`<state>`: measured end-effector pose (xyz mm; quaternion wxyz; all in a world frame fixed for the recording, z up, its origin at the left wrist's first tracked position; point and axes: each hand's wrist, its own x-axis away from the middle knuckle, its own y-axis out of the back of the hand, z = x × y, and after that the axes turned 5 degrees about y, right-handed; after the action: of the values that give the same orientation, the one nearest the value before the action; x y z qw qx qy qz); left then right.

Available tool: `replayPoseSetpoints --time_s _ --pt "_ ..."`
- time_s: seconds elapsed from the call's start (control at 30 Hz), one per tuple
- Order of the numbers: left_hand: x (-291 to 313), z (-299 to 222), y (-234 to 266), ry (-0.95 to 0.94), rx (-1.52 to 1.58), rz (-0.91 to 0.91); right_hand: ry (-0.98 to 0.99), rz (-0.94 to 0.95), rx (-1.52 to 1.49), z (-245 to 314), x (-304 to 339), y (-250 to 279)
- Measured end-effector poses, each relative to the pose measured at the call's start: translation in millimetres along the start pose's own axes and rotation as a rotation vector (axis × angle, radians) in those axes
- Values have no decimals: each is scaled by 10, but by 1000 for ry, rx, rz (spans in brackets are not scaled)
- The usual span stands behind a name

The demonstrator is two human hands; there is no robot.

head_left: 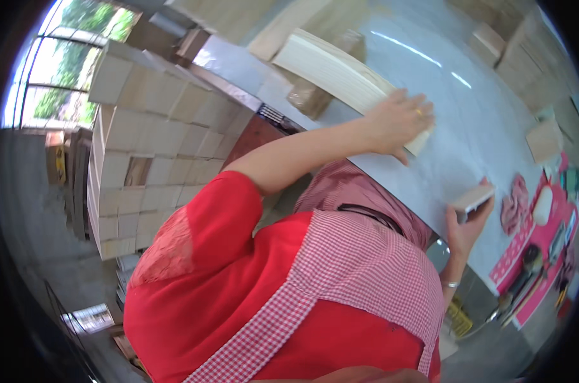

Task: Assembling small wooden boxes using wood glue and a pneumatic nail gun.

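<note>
My left hand [399,124] reaches across the table and lies, fingers spread, on the near end of a long pale stack of thin sheets or strips [331,67]. A ring shows on one finger. My right hand [466,233] is near the table's front edge, thumb and fingers wrapped round a small flat block [473,199] with a cream top and a whitish side; what it is made of I cannot tell. Beneath the long stack, brown tape or wrapping [310,97] shows on the grey-white table [423,70].
To the right, a pink tool holder [522,258] carries brushes and tools, beside a crumpled pink cloth [515,205] and a white oval object [543,205]. Pale blocks [545,140] stand at the far right. A tall wall of stacked pale boxes or bundles [168,137] rises at left.
</note>
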<state>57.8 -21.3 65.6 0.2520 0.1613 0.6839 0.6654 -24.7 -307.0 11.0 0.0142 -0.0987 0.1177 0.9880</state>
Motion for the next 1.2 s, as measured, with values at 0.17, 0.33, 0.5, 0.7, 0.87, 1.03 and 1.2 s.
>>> replayPoseSetpoints --time_s 0.17,0.33,0.5,0.7,0.87,1.03,1.2 --pt "-235 56 -115 -50 83 188 61 21 76 50 -27 -21" --pt "-303 103 -12 -68 267 117 -26 97 52 67 -114 -125" --pt "-419 -116 414 -108 490 17 101 198 4 129 -337 -349" --pt "-402 -238 494 -148 552 -3 97 271 -65 220 -433 -443" --pt "-393 -230 428 -136 556 -1 110 297 -69 195 -435 -461" --pt "-407 -236 437 -136 547 22 80 315 -90 145 -437 -465" --pt "-418 -262 444 -125 543 45 138 307 -65 131 -461 -473"
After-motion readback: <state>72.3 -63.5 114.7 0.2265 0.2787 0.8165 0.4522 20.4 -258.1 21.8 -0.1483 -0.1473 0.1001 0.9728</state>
